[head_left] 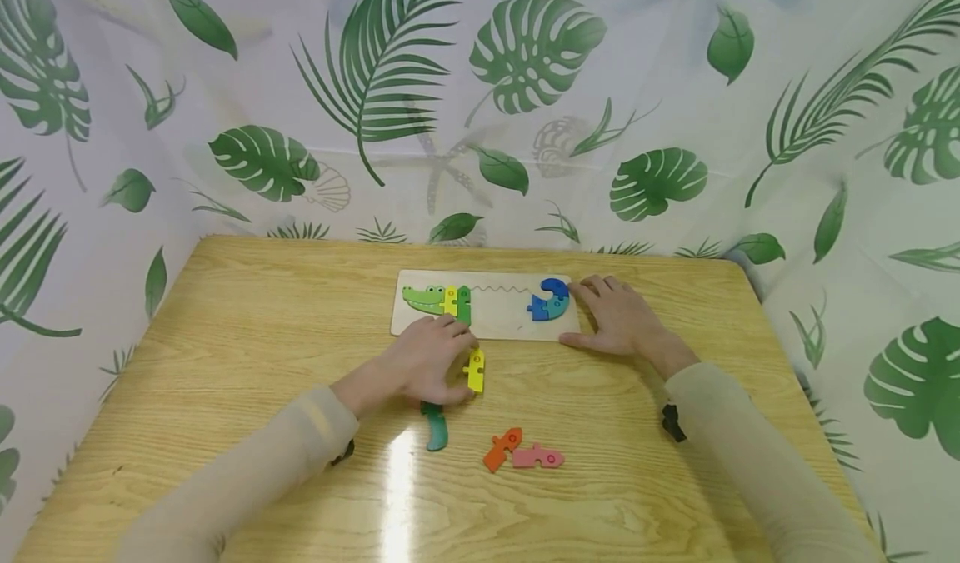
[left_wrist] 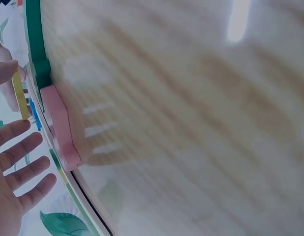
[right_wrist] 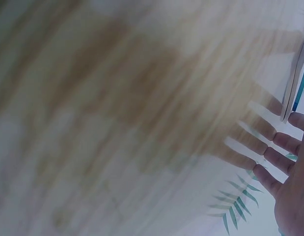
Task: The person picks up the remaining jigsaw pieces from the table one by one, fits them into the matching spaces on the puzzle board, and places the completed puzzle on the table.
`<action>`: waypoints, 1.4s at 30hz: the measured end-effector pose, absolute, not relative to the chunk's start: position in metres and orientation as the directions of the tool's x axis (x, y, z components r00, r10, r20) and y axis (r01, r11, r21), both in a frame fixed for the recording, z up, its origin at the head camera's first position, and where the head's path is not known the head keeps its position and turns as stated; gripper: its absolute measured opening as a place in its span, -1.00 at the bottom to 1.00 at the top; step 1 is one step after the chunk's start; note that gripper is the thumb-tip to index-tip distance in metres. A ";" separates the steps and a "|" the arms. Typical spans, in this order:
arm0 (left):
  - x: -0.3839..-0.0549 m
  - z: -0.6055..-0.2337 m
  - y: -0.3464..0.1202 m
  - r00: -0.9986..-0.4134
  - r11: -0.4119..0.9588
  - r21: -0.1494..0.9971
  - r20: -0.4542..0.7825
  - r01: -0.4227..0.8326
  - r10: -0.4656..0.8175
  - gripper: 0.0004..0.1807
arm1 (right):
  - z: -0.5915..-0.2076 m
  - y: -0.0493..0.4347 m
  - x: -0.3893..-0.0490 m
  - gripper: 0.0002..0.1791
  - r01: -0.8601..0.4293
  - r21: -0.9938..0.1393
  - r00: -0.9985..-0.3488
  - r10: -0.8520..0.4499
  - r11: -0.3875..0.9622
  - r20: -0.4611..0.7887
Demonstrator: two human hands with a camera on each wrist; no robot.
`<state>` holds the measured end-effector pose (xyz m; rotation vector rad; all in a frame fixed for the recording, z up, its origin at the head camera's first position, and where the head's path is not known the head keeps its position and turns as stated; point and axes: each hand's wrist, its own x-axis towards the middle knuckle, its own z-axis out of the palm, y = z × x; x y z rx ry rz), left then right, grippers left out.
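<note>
My left hand [head_left: 429,358] pinches a yellow puzzle piece [head_left: 477,371] between thumb and index finger, just in front of a pale wooden puzzle board [head_left: 506,321]. In the left wrist view the yellow piece [left_wrist: 19,96] stands on edge, and the other fingers [left_wrist: 28,171] are spread. A green crocodile head [head_left: 422,298], a yellow piece [head_left: 451,296] and a green piece [head_left: 464,301] sit at the board's left; the hand overlaps that corner. Blue tail pieces [head_left: 553,303] fill its right end. My right hand [head_left: 621,317] rests at the board's right edge, fingers extended.
An orange piece [head_left: 502,450] and a pink piece [head_left: 537,456] lie on the wooden table [head_left: 637,463] nearer to me. A teal piece [head_left: 435,430] lies partly under the left hand. A leaf-printed cloth [head_left: 420,88] stands behind and at both sides.
</note>
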<state>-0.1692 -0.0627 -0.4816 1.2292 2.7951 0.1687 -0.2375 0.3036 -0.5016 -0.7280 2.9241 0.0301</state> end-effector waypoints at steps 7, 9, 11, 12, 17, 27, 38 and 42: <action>-0.179 -0.483 -0.065 -0.671 0.670 0.114 -0.027 0.734 0.741 -0.23 | -0.503 0.304 -0.237 0.20 -0.466 -0.018 -0.878 -0.465 0.885 -0.116; -0.181 -0.482 -0.065 -0.673 0.672 0.114 -0.035 0.731 0.739 -0.23 | -0.502 0.303 -0.237 0.20 -0.467 -0.020 -0.877 -0.466 0.884 -0.113; -0.184 -0.481 -0.065 -0.676 0.675 0.121 -0.040 0.728 0.736 -0.23 | -0.502 0.303 -0.236 0.19 -0.467 -0.019 -0.878 -0.466 0.884 -0.112; -0.185 -0.481 -0.065 -0.677 0.676 0.126 -0.042 0.726 0.735 -0.23 | -0.501 0.303 -0.236 0.19 -0.467 -0.017 -0.878 -0.466 0.884 -0.113; -0.191 -0.483 -0.065 -0.681 0.680 0.141 -0.050 0.719 0.731 -0.23 | -0.498 0.302 -0.235 0.20 -0.466 -0.015 -0.878 -0.465 0.885 -0.116; -0.197 -0.484 -0.065 -0.687 0.684 0.149 -0.038 0.714 0.725 -0.21 | -0.500 0.303 -0.235 0.20 -0.465 -0.022 -0.878 -0.464 0.885 -0.118; -0.204 -0.486 -0.064 -0.698 0.692 0.159 -0.019 0.705 0.716 -0.23 | -0.500 0.302 -0.236 0.20 -0.467 -0.027 -0.878 -0.467 0.884 -0.107; -0.207 -0.487 -0.064 -0.704 0.698 0.162 -0.023 0.698 0.709 -0.23 | -0.501 0.303 -0.237 0.20 -0.468 -0.028 -0.877 -0.468 0.883 -0.109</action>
